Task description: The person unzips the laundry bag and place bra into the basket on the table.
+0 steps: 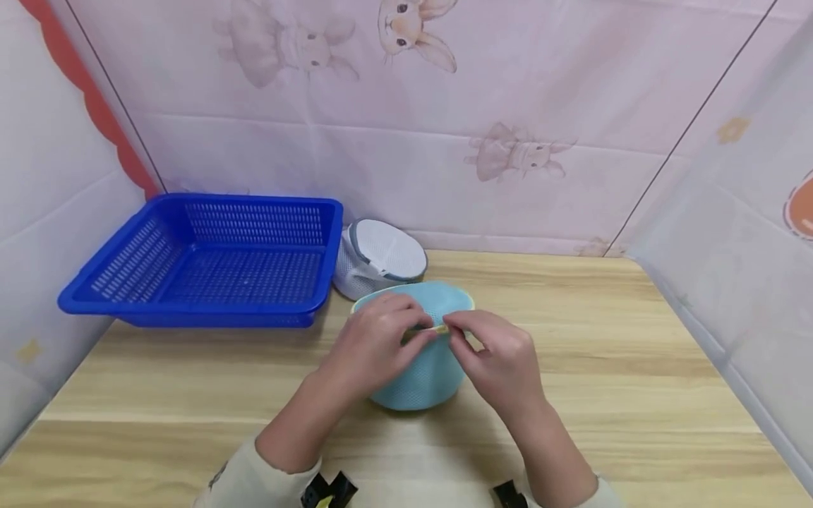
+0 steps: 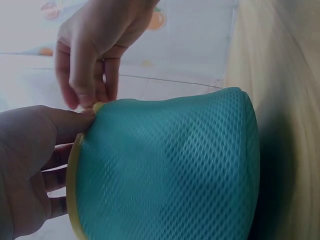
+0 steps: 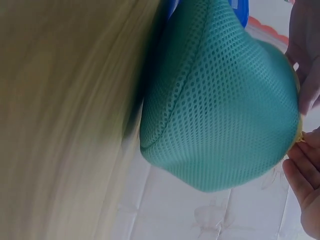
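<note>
A teal mesh laundry bag (image 1: 413,381) with a yellow trimmed rim stands upright on the table. My left hand (image 1: 375,339) pinches that rim on the near side, thumb outside and fingers reaching inside, as the left wrist view shows. Close beside it, my right hand (image 1: 502,353) pinches the yellow edge (image 3: 300,135) between thumb and fingertips. Whether a zipper pull is under those fingertips I cannot tell. The bag's honeycomb wall (image 2: 165,160) bulges out round and full-shaped. Its inside is mostly hidden by the lid part and hands.
Behind the teal bag is a white mesh laundry bag (image 1: 390,250) with grey trim. A large blue plastic basket (image 1: 254,317) stands at the back left, next to the white bag. Printed cloth walls enclose the wooden table (image 1: 635,395) at the back and sides.
</note>
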Demonstrator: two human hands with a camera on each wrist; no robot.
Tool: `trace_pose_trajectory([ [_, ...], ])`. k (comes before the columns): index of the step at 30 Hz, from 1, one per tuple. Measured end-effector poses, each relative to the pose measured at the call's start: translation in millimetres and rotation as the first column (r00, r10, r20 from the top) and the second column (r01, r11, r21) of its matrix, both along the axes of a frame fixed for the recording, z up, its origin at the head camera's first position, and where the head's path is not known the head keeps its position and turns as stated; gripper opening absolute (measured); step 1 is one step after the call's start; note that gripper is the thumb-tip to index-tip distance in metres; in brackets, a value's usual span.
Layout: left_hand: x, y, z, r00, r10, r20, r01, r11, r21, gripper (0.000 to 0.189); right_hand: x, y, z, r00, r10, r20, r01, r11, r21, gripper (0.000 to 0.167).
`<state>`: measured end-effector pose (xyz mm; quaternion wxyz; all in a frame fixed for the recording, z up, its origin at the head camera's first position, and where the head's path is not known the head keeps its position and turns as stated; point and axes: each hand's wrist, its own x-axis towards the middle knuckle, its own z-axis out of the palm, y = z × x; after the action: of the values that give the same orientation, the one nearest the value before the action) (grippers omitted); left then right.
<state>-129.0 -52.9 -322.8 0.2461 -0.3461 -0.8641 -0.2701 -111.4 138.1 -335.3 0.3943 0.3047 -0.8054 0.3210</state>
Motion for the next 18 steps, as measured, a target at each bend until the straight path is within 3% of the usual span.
trace_pose_trajectory([
  [4,-0.8,1.5,-1.0,0.999,-0.02,-0.036,0.02,1.0,-0.001,0.004,1.2,-4.8,1.8,0.999,0.033,-0.005,-0.033,0.999,0.012,0.016],
  [11,0.1,2.0,-2.8,0.999,-0.015,-0.043,0.015,1.0,-0.006,0.004,-0.5,-3.1,-0.7,1.0,0.017,0.009,-0.017,1.0,-0.001,0.016],
  [18,-0.1,0.9,-2.8,0.999,-0.022,-0.031,0.022,1.0,-0.006,0.004,-4.9,7.0,-2.8,0.997,-0.077,0.029,0.077,0.997,0.0,0.013],
])
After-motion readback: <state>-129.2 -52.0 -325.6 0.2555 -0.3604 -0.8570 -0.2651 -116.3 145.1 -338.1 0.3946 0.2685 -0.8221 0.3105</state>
